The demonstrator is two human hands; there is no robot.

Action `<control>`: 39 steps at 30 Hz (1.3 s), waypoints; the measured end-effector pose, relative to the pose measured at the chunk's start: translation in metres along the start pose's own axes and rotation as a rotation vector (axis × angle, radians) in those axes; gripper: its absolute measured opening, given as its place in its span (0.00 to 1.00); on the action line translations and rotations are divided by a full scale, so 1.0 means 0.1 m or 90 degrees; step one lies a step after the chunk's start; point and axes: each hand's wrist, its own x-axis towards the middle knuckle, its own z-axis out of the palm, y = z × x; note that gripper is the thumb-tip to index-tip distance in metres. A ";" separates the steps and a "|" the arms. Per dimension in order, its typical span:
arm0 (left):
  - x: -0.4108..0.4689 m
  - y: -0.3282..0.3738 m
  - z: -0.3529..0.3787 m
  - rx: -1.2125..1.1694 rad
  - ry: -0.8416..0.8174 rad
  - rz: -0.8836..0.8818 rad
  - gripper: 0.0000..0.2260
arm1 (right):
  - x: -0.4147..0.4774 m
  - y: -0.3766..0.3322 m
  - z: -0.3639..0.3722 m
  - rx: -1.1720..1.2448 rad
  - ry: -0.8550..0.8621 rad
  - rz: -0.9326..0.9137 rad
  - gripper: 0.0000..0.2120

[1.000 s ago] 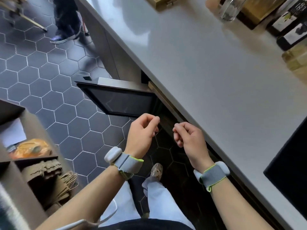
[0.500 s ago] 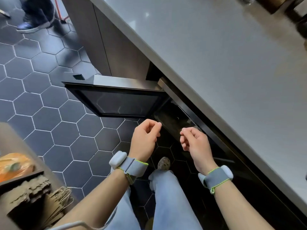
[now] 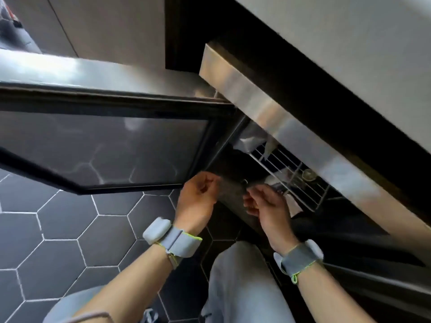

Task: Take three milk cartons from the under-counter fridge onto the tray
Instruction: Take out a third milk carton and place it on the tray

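The under-counter fridge (image 3: 256,99) stands open, its glass door (image 3: 105,148) swung out to the left. Inside, a white wire shelf (image 3: 288,174) carries blurred white carton-like shapes (image 3: 249,142) at its left end and some small items further right. My left hand (image 3: 198,199) hovers at the door's lower right corner, fingers loosely curled, holding nothing. My right hand (image 3: 264,205) is just in front of the shelf's near edge, also curled and empty. No tray is in view.
The pale countertop (image 3: 349,43) overhangs the fridge at the upper right. Dark hexagon floor tiles (image 3: 58,241) spread to the left below the door. My knee in light jeans (image 3: 245,283) is under my hands, close to the fridge front.
The view has dropped low and close to the fridge, so the shelf inside now shows. Both hands have moved forward towards the opening, still empty. The door stays open.
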 end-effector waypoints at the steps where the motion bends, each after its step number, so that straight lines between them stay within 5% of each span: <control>1: 0.14 -0.14 0.03 -0.004 -0.010 0.014 0.11 | 0.14 0.14 0.03 -0.005 0.006 -0.006 0.07; 10: 1.25 -1.19 0.47 0.074 -0.104 0.183 0.12 | 1.31 1.16 0.15 0.029 0.084 -0.103 0.07; 14: 1.57 -1.47 0.75 0.135 -0.100 0.258 0.04 | 1.74 1.46 0.20 0.065 0.122 -0.155 0.09; 32: 2.19 -1.75 1.08 0.150 -0.070 0.208 0.18 | 3.10 1.71 0.39 0.172 0.243 -0.174 0.10; 39: 2.36 -1.76 1.17 0.133 -0.060 0.176 0.20 | 3.68 1.59 0.41 0.021 0.339 -0.198 0.13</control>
